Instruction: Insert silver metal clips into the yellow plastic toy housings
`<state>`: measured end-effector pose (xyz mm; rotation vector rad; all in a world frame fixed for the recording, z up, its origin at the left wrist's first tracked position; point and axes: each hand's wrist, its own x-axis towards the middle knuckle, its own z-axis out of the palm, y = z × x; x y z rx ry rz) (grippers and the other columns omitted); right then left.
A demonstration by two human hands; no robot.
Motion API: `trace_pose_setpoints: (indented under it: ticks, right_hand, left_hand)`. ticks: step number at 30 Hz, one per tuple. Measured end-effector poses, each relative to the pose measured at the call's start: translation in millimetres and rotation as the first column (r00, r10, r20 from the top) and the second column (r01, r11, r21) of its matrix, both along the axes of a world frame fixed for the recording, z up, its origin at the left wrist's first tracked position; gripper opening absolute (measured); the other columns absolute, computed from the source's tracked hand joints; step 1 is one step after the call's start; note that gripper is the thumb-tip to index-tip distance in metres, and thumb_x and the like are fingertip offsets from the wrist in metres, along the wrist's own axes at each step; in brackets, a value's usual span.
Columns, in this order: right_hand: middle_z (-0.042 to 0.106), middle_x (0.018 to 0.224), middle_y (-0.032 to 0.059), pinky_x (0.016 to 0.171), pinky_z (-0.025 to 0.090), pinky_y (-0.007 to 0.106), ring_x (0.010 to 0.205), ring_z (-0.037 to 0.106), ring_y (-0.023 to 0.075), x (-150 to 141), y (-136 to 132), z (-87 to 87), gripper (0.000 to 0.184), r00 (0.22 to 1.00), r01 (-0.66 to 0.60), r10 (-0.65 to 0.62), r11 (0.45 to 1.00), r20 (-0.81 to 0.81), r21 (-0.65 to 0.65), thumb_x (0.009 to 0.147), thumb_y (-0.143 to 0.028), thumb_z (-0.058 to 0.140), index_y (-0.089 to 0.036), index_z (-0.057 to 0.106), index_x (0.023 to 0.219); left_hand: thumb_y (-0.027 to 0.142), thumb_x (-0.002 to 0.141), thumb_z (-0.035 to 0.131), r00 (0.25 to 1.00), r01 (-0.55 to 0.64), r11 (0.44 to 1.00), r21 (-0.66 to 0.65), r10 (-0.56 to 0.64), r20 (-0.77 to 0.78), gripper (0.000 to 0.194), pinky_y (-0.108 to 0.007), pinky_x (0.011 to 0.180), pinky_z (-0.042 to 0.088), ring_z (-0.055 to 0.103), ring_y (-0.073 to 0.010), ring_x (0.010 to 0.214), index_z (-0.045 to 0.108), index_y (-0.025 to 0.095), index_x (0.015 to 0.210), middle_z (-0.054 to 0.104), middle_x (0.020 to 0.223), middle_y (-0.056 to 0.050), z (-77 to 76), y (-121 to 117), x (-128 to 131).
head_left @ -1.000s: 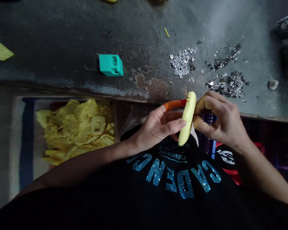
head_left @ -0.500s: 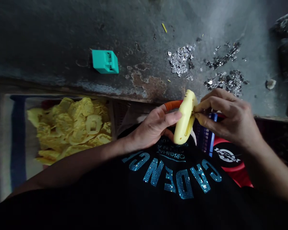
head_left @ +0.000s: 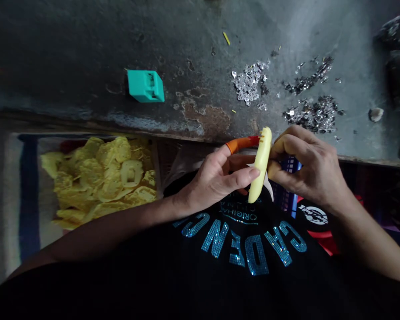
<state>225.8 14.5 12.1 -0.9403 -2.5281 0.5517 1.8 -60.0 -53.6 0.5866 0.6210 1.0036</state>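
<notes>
My left hand (head_left: 225, 178) grips a yellow plastic shell (head_left: 260, 164), its thumb on the near face and an orange finger cover (head_left: 242, 144) on one finger behind. The shell is turned nearly edge-on above my lap. My right hand (head_left: 303, 164) is closed with thumb and forefinger pinched against the shell's right side. Whatever lies between those fingertips is hidden. Beyond the hands, small metal clips (head_left: 251, 82) lie in a pile on the bench.
More metal pieces (head_left: 316, 113) lie on the grey bench (head_left: 186, 26). A turquoise block (head_left: 146, 86) sits near its front edge. Below left, a container holds many yellow plastic parts (head_left: 100, 173). A blue basket (head_left: 291, 191) stands under the right hand.
The shell has turned more edge-on, so its open inner side no longer shows. My right hand has shifted slightly left, still pinched at the shell's side.
</notes>
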Motion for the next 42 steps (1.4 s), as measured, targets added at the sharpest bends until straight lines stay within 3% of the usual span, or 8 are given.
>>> trace_pose_setpoints:
  ticks: [4, 8, 14, 24, 28, 33, 37, 42]
  right_hand:
    - [0.066, 0.087, 0.0021, 0.065, 0.049, 0.034, 0.076, 0.062, 0.0202, -1, 0, -2.2, 0.015, 1.000, 0.010, -0.011, 0.999, -0.026, -0.046, 0.093, -0.024, 0.073, -0.027, 0.059, 0.090]
    - [0.065, 0.084, 0.0014, 0.065, 0.050, 0.033, 0.074, 0.062, 0.0188, 5, 5, 8.7, 0.012, 1.000, -0.012, 0.009, 0.977, -0.015, -0.212, 0.094, -0.026, 0.072, -0.026, 0.061, 0.089]
    - [0.065, 0.083, 0.0000, 0.065, 0.045, 0.031, 0.071, 0.059, 0.0155, 9, 20, 27.6, 0.009, 0.988, -0.090, 0.127, 0.935, 0.086, -0.344, 0.091, -0.023, 0.069, -0.025, 0.062, 0.085]
    - [0.067, 0.090, 0.0031, 0.061, 0.046, 0.033, 0.071, 0.059, 0.0161, 3, 29, 28.1, 0.006, 0.947, -0.216, 0.259, 0.952, 0.192, -0.217, 0.094, -0.018, 0.066, -0.024, 0.064, 0.092]
    - [0.070, 0.091, 0.0053, 0.064, 0.051, 0.036, 0.076, 0.065, 0.0200, 3, 30, 25.4, 0.008, 0.957, -0.195, 0.236, 0.954, 0.167, -0.227, 0.098, -0.019, 0.071, -0.025, 0.067, 0.093]
    - [0.070, 0.090, 0.0021, 0.066, 0.052, 0.033, 0.073, 0.064, 0.0170, 7, 30, 19.0, 0.010, 0.985, -0.146, 0.167, 0.942, 0.042, -0.302, 0.103, -0.030, 0.076, -0.024, 0.072, 0.096]
    - [0.069, 0.089, 0.0007, 0.067, 0.052, 0.032, 0.074, 0.064, 0.0163, 5, 24, 13.9, 0.009, 0.992, -0.116, 0.126, 0.939, 0.013, -0.324, 0.100, -0.025, 0.075, -0.024, 0.069, 0.093]
    - [0.066, 0.086, 0.0006, 0.066, 0.049, 0.032, 0.073, 0.061, 0.0175, 2, 20, 12.1, 0.011, 0.992, -0.095, 0.113, 0.952, 0.048, -0.290, 0.092, -0.020, 0.071, -0.026, 0.062, 0.088]
  left_hand:
    - [0.048, 0.097, 0.096, 1.000, 0.014, 0.999, -0.040, -0.015, -0.017, 0.071, -0.023, 0.071, 0.067, 0.087, -0.0215, 0.092, 0.065, 0.027, 0.156, 0.089, 0.120, -0.007, 0.0, -1, -1]
    - [0.061, 0.091, 0.096, 0.998, 0.064, 0.981, -0.183, -0.063, 0.014, 0.076, -0.025, 0.064, 0.065, 0.086, -0.0219, 0.086, 0.069, 0.025, 0.153, 0.089, 0.120, -0.008, -2.4, 2, 0]
    - [0.067, 0.095, 0.090, 0.987, 0.138, 0.968, -0.209, -0.118, 0.107, 0.066, -0.033, 0.083, 0.073, 0.087, -0.0264, 0.104, 0.074, 0.024, 0.143, 0.086, 0.135, -0.012, -4.7, 3, 3]
    - [0.069, 0.100, 0.082, 0.983, 0.184, 0.963, -0.199, -0.174, 0.067, 0.067, -0.034, 0.063, 0.068, 0.088, -0.0313, 0.097, 0.073, 0.027, 0.152, 0.086, 0.130, -0.012, -6.1, 4, 3]
    - [0.070, 0.102, 0.077, 0.981, 0.192, 0.960, -0.202, -0.183, 0.061, 0.064, -0.032, 0.063, 0.066, 0.087, -0.0302, 0.096, 0.075, 0.027, 0.149, 0.087, 0.123, -0.010, -11.4, 5, 2]
    - [0.073, 0.101, 0.077, 0.982, 0.179, 0.963, -0.203, -0.162, 0.098, 0.058, -0.031, 0.062, 0.067, 0.085, -0.0263, 0.086, 0.081, 0.027, 0.135, 0.088, 0.111, -0.009, -18.5, 6, 1]
    - [0.071, 0.102, 0.078, 0.977, 0.193, 0.958, -0.210, -0.167, 0.132, 0.053, -0.030, 0.059, 0.067, 0.086, -0.0267, 0.087, 0.081, 0.026, 0.131, 0.088, 0.114, -0.010, -19.8, 5, 1]
    - [0.070, 0.103, 0.078, 0.981, 0.170, 0.966, -0.195, -0.146, 0.129, 0.058, -0.029, 0.058, 0.067, 0.088, -0.0272, 0.087, 0.074, 0.026, 0.141, 0.088, 0.124, -0.013, -17.1, 2, 2]
